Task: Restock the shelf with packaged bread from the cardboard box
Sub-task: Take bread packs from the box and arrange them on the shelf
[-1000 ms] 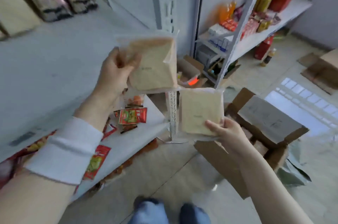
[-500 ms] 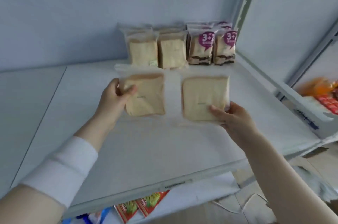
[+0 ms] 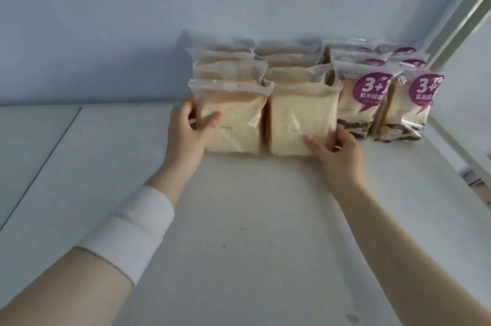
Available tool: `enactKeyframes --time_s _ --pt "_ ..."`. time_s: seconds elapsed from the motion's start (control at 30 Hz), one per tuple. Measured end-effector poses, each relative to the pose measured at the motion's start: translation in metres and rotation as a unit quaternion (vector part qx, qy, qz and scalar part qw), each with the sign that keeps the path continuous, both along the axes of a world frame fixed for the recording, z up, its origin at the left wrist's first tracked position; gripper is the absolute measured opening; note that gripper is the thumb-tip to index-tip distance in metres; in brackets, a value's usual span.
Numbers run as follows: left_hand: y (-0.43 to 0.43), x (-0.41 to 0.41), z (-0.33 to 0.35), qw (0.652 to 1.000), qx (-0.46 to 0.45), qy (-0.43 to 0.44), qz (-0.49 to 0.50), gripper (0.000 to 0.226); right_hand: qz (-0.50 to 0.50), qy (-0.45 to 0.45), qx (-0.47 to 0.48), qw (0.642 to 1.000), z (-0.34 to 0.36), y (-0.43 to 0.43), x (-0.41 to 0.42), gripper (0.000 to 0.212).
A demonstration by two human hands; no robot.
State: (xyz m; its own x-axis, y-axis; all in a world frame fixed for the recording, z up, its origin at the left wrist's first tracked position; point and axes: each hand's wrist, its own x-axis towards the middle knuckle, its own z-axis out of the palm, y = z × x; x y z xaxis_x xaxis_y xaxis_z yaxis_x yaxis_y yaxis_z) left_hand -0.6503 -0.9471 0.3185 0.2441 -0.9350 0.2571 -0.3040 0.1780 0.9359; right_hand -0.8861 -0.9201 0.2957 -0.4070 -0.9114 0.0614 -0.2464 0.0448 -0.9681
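Observation:
Two clear-wrapped packs of plain sliced bread stand upright on the white shelf (image 3: pixel 252 219), at the front of two rows of the same packs. My left hand (image 3: pixel 186 131) grips the left bread pack (image 3: pixel 233 123) by its left edge, thumb across the front. My right hand (image 3: pixel 337 150) holds the right bread pack (image 3: pixel 295 121) at its lower right corner. Both packs touch the shelf surface and lean against the packs behind. The cardboard box is out of view.
To the right stand rows of purple-labelled bread packs (image 3: pixel 364 102), close to my right hand. A grey wall (image 3: pixel 239 1) backs the shelf. A metal upright (image 3: pixel 459 20) borders the right side. A seam (image 3: pixel 39 166) splits the shelf board at the left.
Both hands carried the two packs from mid-air above the shelf forward to the back rows and set them upright on the shelf. The camera moved closer.

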Motion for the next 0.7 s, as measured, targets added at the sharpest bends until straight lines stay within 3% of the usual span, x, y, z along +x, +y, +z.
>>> enactKeyframes --time_s 0.2,0.3,0.43,0.5,0.57,0.7 --pt "-0.001 -0.010 -0.005 0.998 -0.016 -0.003 0.053 0.043 -0.060 0.047 -0.034 0.996 -0.002 0.005 0.011 0.038" --pt "0.009 -0.011 -0.006 0.998 -0.010 -0.034 0.054 0.056 -0.044 0.124 0.012 0.991 0.000 0.011 0.012 0.045" --pt "0.049 -0.013 0.000 0.977 -0.068 -0.177 0.096 0.074 -0.027 0.232 0.074 0.969 0.016 0.051 0.008 0.072" --pt "0.076 -0.019 0.004 0.940 -0.140 -0.308 0.041 0.063 -0.030 0.324 0.081 0.942 0.024 0.086 0.006 0.073" --pt "0.102 -0.032 0.009 0.876 -0.192 -0.439 -0.065 0.054 -0.034 0.419 0.101 0.902 0.030 0.127 0.001 0.072" --pt "0.163 -0.085 0.022 0.753 -0.163 -0.584 -0.257 0.056 -0.047 0.526 0.182 0.829 0.035 0.216 -0.015 0.066"
